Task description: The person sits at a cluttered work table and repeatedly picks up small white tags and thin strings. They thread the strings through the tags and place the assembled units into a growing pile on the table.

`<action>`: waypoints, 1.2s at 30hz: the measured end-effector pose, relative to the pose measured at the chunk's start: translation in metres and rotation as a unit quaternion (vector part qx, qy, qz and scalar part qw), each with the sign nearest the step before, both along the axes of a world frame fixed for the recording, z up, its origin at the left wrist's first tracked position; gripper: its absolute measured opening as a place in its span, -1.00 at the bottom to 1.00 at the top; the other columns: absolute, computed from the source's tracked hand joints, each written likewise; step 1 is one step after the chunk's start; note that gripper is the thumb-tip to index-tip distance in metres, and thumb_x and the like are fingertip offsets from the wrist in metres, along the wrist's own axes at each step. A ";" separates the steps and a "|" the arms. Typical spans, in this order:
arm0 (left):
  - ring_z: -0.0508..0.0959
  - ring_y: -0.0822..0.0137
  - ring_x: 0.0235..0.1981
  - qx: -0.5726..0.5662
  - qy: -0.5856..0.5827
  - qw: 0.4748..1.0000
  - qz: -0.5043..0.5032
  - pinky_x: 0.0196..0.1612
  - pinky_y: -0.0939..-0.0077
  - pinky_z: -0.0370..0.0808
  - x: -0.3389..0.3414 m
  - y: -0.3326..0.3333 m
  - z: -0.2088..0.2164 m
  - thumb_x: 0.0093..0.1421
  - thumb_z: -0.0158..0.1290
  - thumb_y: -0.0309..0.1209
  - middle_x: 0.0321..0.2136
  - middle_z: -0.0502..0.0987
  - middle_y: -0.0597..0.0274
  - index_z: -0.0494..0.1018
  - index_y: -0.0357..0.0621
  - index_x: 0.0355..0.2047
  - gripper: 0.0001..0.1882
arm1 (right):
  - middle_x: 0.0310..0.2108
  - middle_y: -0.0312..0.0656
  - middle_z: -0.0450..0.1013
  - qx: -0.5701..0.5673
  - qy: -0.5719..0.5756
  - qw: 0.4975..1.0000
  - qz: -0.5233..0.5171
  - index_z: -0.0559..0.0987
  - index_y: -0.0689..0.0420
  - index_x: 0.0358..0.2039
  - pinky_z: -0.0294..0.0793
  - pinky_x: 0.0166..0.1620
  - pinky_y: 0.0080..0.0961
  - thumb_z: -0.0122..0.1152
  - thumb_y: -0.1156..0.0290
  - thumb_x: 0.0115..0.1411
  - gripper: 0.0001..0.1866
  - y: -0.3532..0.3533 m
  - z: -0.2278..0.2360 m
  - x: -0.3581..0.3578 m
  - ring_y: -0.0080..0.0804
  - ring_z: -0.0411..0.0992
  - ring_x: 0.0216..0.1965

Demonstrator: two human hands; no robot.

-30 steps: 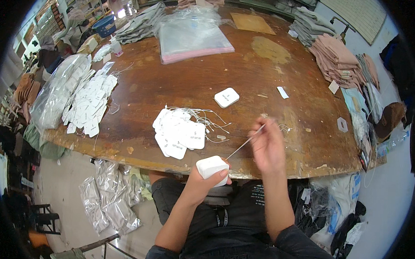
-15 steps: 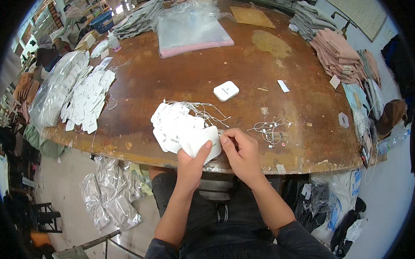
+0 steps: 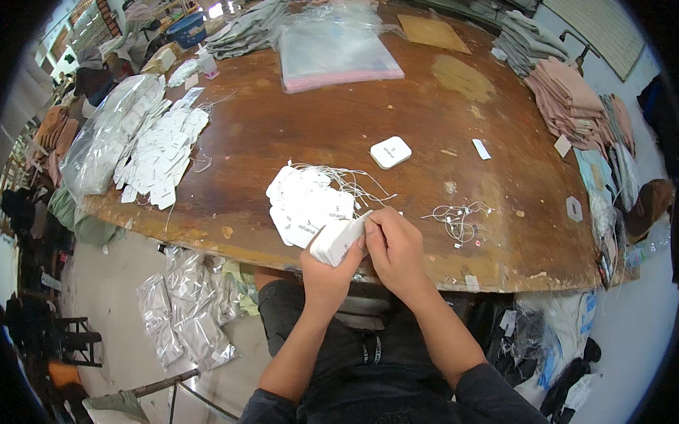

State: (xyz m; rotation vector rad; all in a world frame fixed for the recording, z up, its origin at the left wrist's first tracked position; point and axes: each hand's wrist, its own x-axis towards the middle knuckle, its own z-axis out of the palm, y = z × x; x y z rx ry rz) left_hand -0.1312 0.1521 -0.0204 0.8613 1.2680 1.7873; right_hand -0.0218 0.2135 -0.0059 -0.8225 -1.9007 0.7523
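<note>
My left hand is closed around a thick stack of white tags near the table's front edge, its thumb lying across the top face. My right hand pinches at the right corner of that stack, where one white tag stands slightly raised from the others. Just beyond, a loose pile of white tags with dark print has white strings trailing off to the right. A neat stack of rounded white tags rests farther back. A tangle of white strings lies right of my hands.
At left on the brown table is a bigger tag heap beside a clear plastic bag. Clear plastic sleeves lie at the back. Folded pink cloth and grey cloth are stacked at right. Wrapped garments lie below.
My left hand has turned the stack so its thick edge shows. My right fingers remain at its corner, lifting a tag. The whole view has shifted slightly, moving the table rightward in the picture.
</note>
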 end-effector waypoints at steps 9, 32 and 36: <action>0.56 0.17 -0.28 0.134 0.492 0.855 0.093 -0.23 0.34 0.52 -0.019 0.003 0.002 -0.11 0.22 -0.56 -0.32 0.55 0.18 0.57 -0.10 -0.22 -0.64 | -0.40 -0.10 0.50 -0.156 -0.002 0.987 0.038 0.53 0.26 -0.26 0.46 -0.23 -0.39 0.02 0.51 0.29 -0.87 0.000 0.010 0.012 -0.27 0.51 -0.32; 0.58 0.30 -0.29 -0.014 0.147 0.976 0.158 -0.18 0.37 0.50 -0.057 0.031 -0.002 0.07 0.29 -0.37 -0.32 0.60 0.01 0.51 -0.40 -0.16 -0.61 | -0.28 0.03 0.46 0.141 -0.338 0.911 -0.190 0.55 0.29 -0.26 0.43 -0.20 -0.18 0.15 0.56 0.13 -0.84 0.040 -0.024 0.107 0.04 0.42 -0.22; 0.56 0.34 -0.32 -0.004 0.164 0.978 0.127 -0.21 0.43 0.49 -0.043 0.020 -0.003 0.10 0.25 -0.41 -0.35 0.60 0.06 0.52 -0.34 -0.19 -0.69 | -0.27 0.04 0.47 0.088 -0.309 0.932 -0.167 0.55 0.29 -0.26 0.44 -0.21 -0.24 0.14 0.56 0.16 -0.86 0.050 -0.022 0.116 0.01 0.44 -0.25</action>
